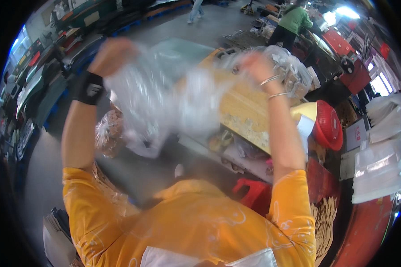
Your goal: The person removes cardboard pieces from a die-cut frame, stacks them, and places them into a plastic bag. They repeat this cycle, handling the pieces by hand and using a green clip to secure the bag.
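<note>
A large clear plastic bag [145, 95] hangs in front of me, spread between my raised arms and smeared by motion. My left hand [113, 57], with a black wristband below it, is closed on the bag's upper left side. At the other side my right hand [255, 67], with two bangles at its wrist, is closed on the bag's edge. Both hands are blurred, so single fingers do not show sharply. Behind the bag, a wooden-topped worktable [245, 109] is partly hidden.
A filled clear bag [109, 129] stands left of the hanging one. Filled plastic bags [289, 66] lie at the table's far end. To the right are a red basket [329, 126] and stacked white bags [381, 155]. Farther off, a person in green [294, 22] bends over another workplace.
</note>
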A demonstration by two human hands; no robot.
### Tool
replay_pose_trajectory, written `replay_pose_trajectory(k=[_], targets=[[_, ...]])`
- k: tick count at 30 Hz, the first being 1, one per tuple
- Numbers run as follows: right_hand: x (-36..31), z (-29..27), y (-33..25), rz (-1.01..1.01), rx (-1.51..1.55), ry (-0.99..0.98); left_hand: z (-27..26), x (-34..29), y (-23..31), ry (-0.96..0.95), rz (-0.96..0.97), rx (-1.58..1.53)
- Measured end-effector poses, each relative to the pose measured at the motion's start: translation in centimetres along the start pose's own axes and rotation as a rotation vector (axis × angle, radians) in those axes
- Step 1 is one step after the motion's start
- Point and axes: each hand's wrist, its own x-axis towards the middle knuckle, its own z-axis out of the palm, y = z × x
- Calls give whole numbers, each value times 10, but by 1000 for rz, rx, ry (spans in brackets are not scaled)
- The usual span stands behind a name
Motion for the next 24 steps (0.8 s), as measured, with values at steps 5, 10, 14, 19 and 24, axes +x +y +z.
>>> replay_pose_trajectory(k=[5,10,14,19,24], targets=[[-25,-17,10,-532,-224,938,-17,-33,21,1040,59,176],[-52,122,147,75,-402,-865,148,-102,-11,-401,-394,-75],[-38,61,139,60,367,-198,118,-78,-56,124,-346,-98],[-39,15,33,-45,601,253,73,-48,-33,536,-520,41],[-65,0,-15,-218,613,426,28,-42,-1,721,-409,16]])
